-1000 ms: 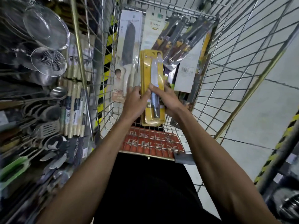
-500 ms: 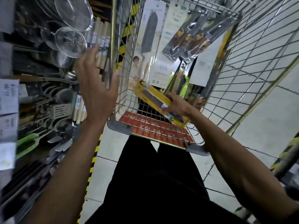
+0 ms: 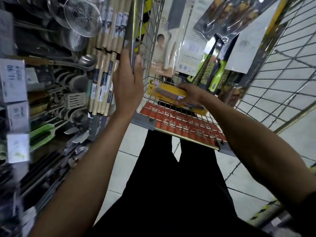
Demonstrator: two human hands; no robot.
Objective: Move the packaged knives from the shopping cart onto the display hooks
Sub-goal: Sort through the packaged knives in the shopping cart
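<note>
The yellow knife pack (image 3: 166, 93) is a long flat card, bright yellow, with a clear window through which a knife with a brownish handle shows (the blade end is blurred near the fingers). It lies nearly level, its length running from nine o'clock to four o'clock, low inside the cart (image 3: 142, 121) just above the red-lined near end. The right hand (image 3: 189, 94) grips it near its right end, fingers curled over the far edge and thumb against the near side, the forearm reaching in from five o'clock. At twelve o'clock from that hand a white knife pack (image 3: 166, 40) and green-handled knives (image 3: 212, 71) stand upright in the cart. The left hand (image 3: 128, 82), at nine o'clock from the yellow pack, is raised with the wrist straight and clasps the cart's upright bar (image 3: 133, 23), fingers on its left and thumb hooked round its right. Further toward nine o'clock a rack (image 3: 56, 86) holds strainers, ladles and spatulas
</note>
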